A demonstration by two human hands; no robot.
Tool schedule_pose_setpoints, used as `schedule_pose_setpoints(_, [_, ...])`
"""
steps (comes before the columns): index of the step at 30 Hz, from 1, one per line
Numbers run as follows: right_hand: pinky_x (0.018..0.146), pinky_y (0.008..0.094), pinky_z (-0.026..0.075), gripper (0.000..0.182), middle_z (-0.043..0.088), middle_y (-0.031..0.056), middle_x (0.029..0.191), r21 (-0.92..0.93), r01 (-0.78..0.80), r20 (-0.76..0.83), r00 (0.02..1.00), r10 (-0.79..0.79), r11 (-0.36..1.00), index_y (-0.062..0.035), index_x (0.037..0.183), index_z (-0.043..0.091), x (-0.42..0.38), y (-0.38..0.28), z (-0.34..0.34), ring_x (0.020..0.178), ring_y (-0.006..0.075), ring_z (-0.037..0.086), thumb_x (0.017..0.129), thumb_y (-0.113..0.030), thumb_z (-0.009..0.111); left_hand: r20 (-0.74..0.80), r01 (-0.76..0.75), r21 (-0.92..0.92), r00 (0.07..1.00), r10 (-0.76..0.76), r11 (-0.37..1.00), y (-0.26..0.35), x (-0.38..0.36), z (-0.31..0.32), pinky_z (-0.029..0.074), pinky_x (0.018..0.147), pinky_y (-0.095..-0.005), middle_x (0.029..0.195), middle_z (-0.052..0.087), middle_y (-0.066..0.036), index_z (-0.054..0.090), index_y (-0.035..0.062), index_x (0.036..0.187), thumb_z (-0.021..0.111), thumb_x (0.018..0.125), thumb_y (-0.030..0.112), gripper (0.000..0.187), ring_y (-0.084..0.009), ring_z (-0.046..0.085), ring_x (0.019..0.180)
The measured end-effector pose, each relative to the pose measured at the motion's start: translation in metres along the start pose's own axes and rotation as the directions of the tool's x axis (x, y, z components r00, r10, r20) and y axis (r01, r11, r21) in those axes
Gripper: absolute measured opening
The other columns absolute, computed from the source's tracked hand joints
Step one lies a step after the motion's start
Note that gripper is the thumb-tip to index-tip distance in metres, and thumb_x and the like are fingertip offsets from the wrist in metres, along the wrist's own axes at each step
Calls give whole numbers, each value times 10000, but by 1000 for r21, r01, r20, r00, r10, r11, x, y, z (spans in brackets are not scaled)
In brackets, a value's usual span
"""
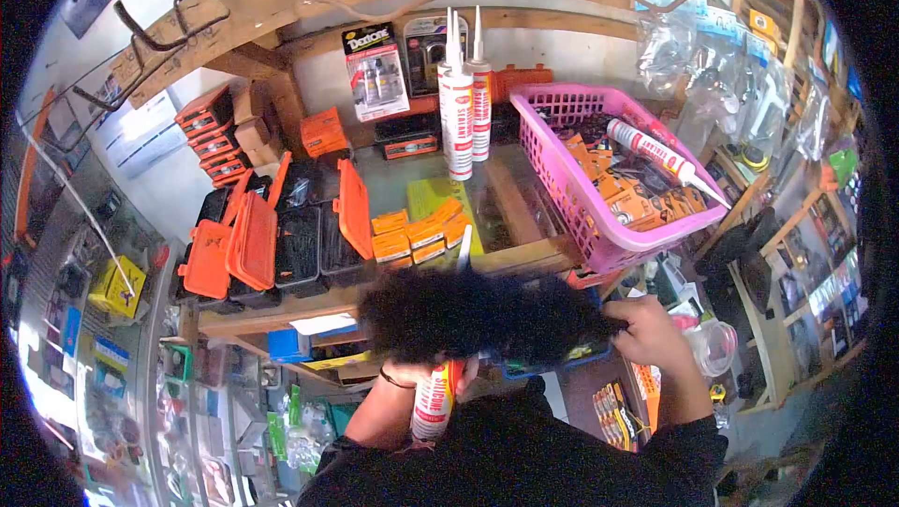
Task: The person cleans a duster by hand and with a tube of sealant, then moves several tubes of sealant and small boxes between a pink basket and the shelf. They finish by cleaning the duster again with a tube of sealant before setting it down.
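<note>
My left hand is wrapped round a white and red silicone sealant tube. That tube leans slightly, its white nozzle showing above a fluffy black duster. The duster covers the tube's upper part and some of my left fingers. At its right end, my right hand is closed on the duster; whether it grips a handle is hidden. Two more sealant tubes stand upright on the glass-topped counter. Small orange packets lie in front of them.
A pink basket holds orange packets and a sealant tube lying on top. Orange-lidded black cases stand open on the left. Metal hooks jut from the wooden beam above. Plastic bags hang at upper right.
</note>
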State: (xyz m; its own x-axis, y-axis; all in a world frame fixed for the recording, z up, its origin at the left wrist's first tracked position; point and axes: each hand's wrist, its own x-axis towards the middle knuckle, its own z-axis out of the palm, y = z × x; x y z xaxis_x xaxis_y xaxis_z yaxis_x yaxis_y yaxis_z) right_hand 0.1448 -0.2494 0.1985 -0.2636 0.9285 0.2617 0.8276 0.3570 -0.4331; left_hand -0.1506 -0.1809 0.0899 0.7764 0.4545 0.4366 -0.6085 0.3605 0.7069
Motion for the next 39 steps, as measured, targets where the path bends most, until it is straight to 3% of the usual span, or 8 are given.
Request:
schedule_pose_setpoints(7, [627,418,437,278,538,216,687,9,23,33,999,-23,1000,17,806,551,10,-7,-2,674,379,533,544,-56,495,-136,-75,-360,990,27,930,4,-9,12,464,701,-427,932,522,-221,380,-59,1113,681,611,346,712,-348,563,769])
schedule_pose_setpoints(21, [540,371,424,250,533,189,643,268,92,-122,991,-61,959,22,761,560,14,-10,27,600,356,534,526,-43,505,-112,-249,-370,968,223,895,-14,-5,6,460,576,-377,823,523,-168,405,-21,1056,680,625,381,651,-293,553,658])
schedule_pose_setpoints(23, [534,372,420,209,516,195,632,224,135,76,985,-156,965,15,754,556,8,-6,37,589,355,526,555,-35,516,-99,-255,-376,967,235,891,-12,-1,2,459,557,-369,807,523,-160,408,-15,1047,680,627,387,642,-284,551,641])
schedule_pose_setpoints(24, [538,369,423,189,512,201,632,313,155,108,974,-198,937,10,753,550,9,-12,32,595,352,527,570,-23,519,-93,-259,-380,966,242,888,22,-83,93,459,547,-366,798,523,-156,410,-12,1043,680,628,389,638,-280,550,633])
schedule_pose_setpoints(25, [538,369,423,189,512,201,632,317,150,102,976,-191,937,10,753,550,7,-7,33,595,352,527,570,-23,519,-88,-263,-384,965,249,885,-19,-7,2,459,537,-362,790,524,-152,412,-9,1039,680,629,392,633,-276,550,624])
schedule_pose_setpoints(31, [732,345,437,337,588,170,839,295,-430,448,851,274,853,-24,978,549,-37,56,72,805,302,570,734,-250,600,-69,-268,-418,962,264,868,-3,-50,-7,457,480,-339,740,524,-128,423,9,1012,680,635,408,607,-250,545,573])
schedule_pose_setpoints(36, [769,340,426,477,557,159,1006,321,-230,319,940,124,919,-52,1136,456,-68,95,159,852,268,569,771,-338,565,-96,-325,-322,946,311,889,19,-89,-4,438,439,-314,664,497,-84,425,16,949,676,641,432,575,-208,521,521])
schedule_pose_setpoints(39, [610,309,428,375,544,140,847,446,-574,500,796,341,687,-8,1015,495,-40,67,188,673,202,552,770,-285,557,-175,-369,-182,924,339,912,26,-94,8,413,420,-304,624,469,-67,419,14,908,690,631,432,570,-195,493,479])
